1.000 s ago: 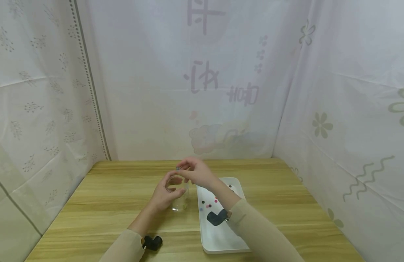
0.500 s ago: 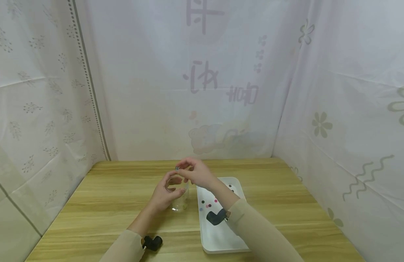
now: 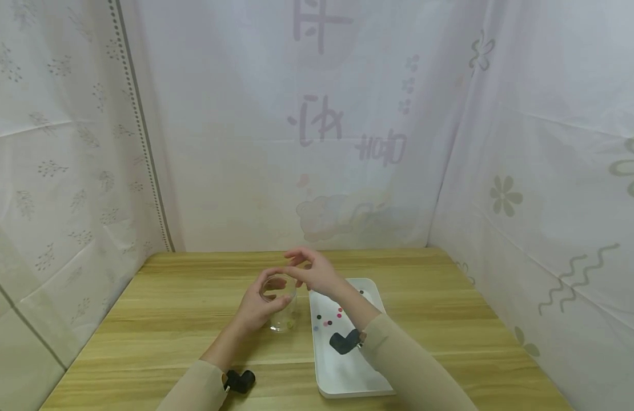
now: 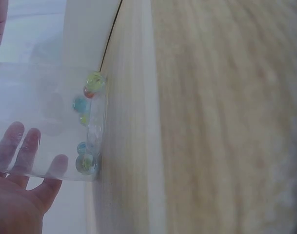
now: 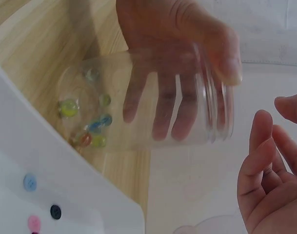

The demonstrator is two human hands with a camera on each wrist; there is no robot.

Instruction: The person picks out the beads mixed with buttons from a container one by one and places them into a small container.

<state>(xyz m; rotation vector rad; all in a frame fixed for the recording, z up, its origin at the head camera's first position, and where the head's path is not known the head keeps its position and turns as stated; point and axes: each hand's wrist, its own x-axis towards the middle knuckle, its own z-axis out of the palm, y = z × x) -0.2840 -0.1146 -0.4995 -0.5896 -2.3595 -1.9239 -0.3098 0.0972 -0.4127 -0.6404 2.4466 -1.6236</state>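
Note:
My left hand (image 3: 257, 306) grips a clear, wide-mouthed jar (image 5: 116, 85), which stands upright on the table. In the right wrist view the thumb lies near the threaded rim and the fingers spread behind the wall. Several glass marbles (image 5: 69, 107), yellow-green, blue and orange-red, lie at the jar's bottom. My right hand (image 3: 316, 275) hovers at the far right side of the jar's mouth. Its fingers (image 5: 262, 127) are loosely bent, apart from the thumb, with nothing between them. The left wrist view shows marbles (image 4: 87, 163) against the base and left fingertips on the wall.
A white rectangular tray (image 3: 348, 379) lies right of the jar, under my right forearm. Scattered in it are several small buttons, among them a black button (image 5: 55, 212), a light blue button (image 5: 30, 182) and a pink button (image 5: 34, 223). Patterned curtains (image 3: 235, 142) surround the wooden table (image 3: 193, 319).
A small bluish marble pinched in my right fingertips earlier is gone from them. The right hand has loosened and shifted slightly right. The left hand and jar have stayed in place.

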